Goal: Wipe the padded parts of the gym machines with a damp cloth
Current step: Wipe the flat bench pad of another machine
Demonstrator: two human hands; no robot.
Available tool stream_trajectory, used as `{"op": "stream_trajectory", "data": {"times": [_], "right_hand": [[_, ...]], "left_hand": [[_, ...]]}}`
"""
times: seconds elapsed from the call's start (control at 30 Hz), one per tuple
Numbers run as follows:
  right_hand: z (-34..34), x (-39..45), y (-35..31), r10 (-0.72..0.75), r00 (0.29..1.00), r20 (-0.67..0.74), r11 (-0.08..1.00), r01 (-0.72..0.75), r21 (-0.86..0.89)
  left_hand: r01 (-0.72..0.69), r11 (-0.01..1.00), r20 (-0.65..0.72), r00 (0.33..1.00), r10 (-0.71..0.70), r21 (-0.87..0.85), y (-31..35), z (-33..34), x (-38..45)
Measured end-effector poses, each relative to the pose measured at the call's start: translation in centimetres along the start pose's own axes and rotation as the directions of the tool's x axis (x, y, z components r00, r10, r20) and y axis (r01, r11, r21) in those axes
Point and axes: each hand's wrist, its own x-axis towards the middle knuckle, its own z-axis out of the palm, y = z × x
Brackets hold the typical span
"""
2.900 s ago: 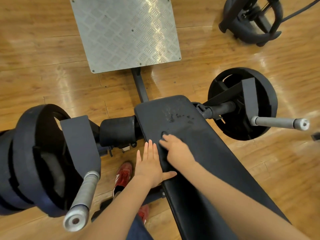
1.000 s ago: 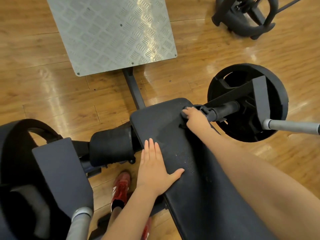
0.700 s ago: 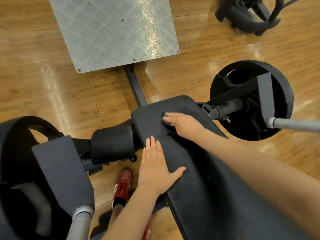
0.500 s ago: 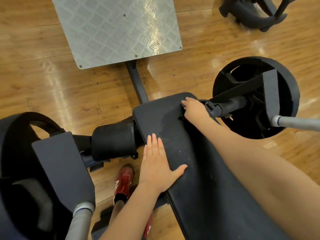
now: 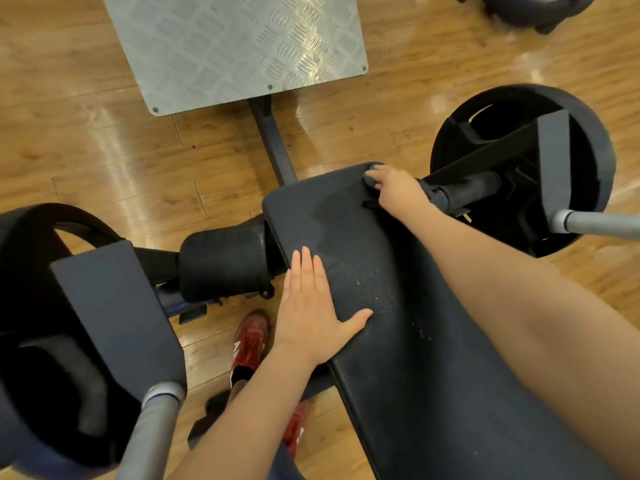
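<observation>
A long black padded bench pad (image 5: pixel 398 341) runs from the lower right up to the middle of the view. My right hand (image 5: pixel 398 192) is at the pad's far right corner, holding a dark cloth (image 5: pixel 372 174) pressed onto the pad; only an edge of the cloth shows past my fingers. My left hand (image 5: pixel 311 306) lies flat on the pad's left edge with fingers straight and thumb spread. A darker damp streak (image 5: pixel 322 216) crosses the pad's far end. A black roller pad (image 5: pixel 221 265) sits just left of the bench.
Black weight plates hang on both sides, left (image 5: pixel 52 306) and right (image 5: pixel 519 168), each with a grey bar end sticking out. A steel tread footplate (image 5: pixel 235 46) lies on the wooden floor ahead. My red shoe (image 5: pixel 251 344) stands beside the bench. Another black machine base (image 5: pixel 530 8) is at top right.
My right hand has swept the cloth back and forth across the far end of the pad and now sits at its far right corner. My left hand has stayed flat on the pad.
</observation>
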Motion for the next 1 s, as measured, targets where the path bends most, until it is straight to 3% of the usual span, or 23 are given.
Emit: {"op": "stream_trajectory", "data": {"times": [0.13,0.37,0.57,0.73,0.87,1.0], "right_hand": [[0.7,-1.2,-0.3,0.06,0.996,-0.063,0.998,-0.061,-0.019],[2.3,-7.8,2.4,0.005,0.984,-0.177,1.0,-0.002,0.019],[1.5,-4.0,1.9,0.027,0.999,-0.037,0.996,-0.03,-0.084],[0.5,1.9,-0.1,0.046,0.999,0.001,0.98,-0.045,-0.195],[-0.1,2.3,0.0,0.078,0.994,0.074,0.983,-0.064,-0.174],[-0.1,-2.1,2.5,0.075,0.997,-0.019,0.993,-0.076,-0.089]], "left_hand": [[0.011,1.0,0.008,1.0,-0.011,0.011,0.1,-0.1,-0.1],[0.025,1.0,0.025,0.999,-0.024,-0.008,0.4,-0.7,-0.2],[0.027,0.999,0.038,0.999,-0.028,0.017,0.3,-0.4,-0.2],[0.022,0.999,0.029,0.999,-0.022,0.025,0.2,-0.2,-0.1],[0.027,0.998,0.035,0.999,-0.029,0.059,0.2,-0.4,0.1],[0.04,0.998,0.055,0.998,-0.042,0.046,0.5,-0.7,-0.1]]}}
